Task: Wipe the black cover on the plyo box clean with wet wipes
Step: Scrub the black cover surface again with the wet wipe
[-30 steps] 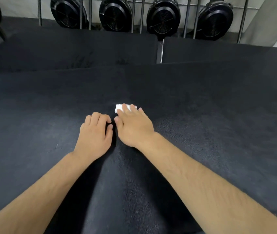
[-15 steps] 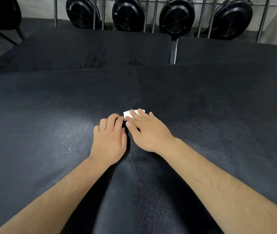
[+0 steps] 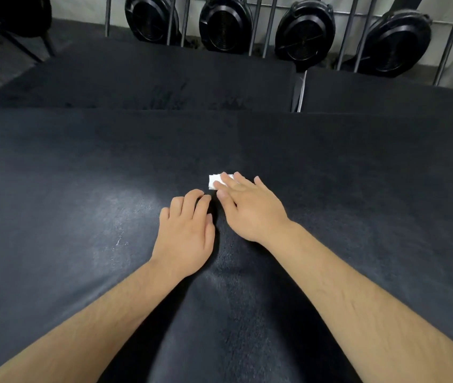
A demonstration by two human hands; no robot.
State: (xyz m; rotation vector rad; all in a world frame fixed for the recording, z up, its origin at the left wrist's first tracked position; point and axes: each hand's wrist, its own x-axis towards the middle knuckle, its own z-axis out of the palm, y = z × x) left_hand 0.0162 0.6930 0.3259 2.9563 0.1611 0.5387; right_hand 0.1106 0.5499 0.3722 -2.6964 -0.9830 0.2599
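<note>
The black cover [image 3: 358, 189] of the plyo box fills most of the view, with a pale sheen left of centre. A small folded white wet wipe [image 3: 215, 181] lies on it near the middle. My right hand [image 3: 250, 207] lies flat on the cover with straight fingers pressing down on the wipe, which peeks out past the fingertips. My left hand [image 3: 186, 230] rests palm down on the cover just beside it, fingers slightly bent and holding nothing.
Two more black padded boxes [image 3: 150, 84] stand behind, split by a narrow gap [image 3: 300, 92]. Several round black fan wheels [image 3: 225, 23] hang on a metal rack along the back wall. A dark stand [image 3: 12, 29] is at the far left.
Both hands and the wipe sit further right in the view than a second ago, as the view also shifted. The right hand's fingers stay on the wipe throughout.
</note>
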